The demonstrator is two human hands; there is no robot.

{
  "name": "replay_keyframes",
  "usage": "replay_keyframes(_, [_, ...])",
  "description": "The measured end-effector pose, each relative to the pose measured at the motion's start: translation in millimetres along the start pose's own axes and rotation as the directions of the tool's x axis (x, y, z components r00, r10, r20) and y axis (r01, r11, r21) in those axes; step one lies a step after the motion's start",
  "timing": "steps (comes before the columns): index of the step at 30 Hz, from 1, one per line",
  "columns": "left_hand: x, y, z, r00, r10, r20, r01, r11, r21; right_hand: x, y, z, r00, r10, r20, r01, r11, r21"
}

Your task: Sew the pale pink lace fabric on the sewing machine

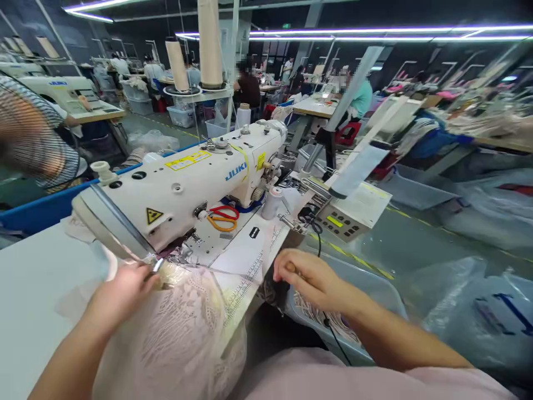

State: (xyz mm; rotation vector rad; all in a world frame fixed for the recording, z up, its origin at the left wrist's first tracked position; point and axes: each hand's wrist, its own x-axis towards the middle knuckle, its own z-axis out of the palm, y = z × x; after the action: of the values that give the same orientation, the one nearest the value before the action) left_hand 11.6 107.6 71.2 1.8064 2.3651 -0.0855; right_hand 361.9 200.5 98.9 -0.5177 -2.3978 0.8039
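Beside the needle end of a white sewing machine, my left hand has its fingers closed at the edge of a pale pink lace garment. The lace drapes over the table's front edge into my lap. Machine parts and my fingers partly hide the stitching spot. My right hand is curled closed just off the table's right edge, apart from the lace; what its fingers hold, if anything, is hidden. A narrow pale strip runs across the machine bed from the needle area towards the right.
Red-and-orange scissors and a small spool lie on the machine bed. A control box stands right. Below is a plastic bin with pale straps; plastic bags lie beyond. A co-worker's striped sleeve shows left.
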Motion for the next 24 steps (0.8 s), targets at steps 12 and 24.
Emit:
replay_keyframes(12, [-112, 54, 70.9, 0.989, 0.143, -0.031, -0.143, 0.989, 0.030, -26, 4, 83, 0.693, 0.203, 0.691, -0.376, 0.920, 0.107])
replay_keyframes(24, [-101, 52, 46.2, 0.996, 0.016, -0.083, -0.028, 0.989, -0.142, -64, 0, 161, 0.492, 0.100, 0.865, -0.740, 0.572, 0.355])
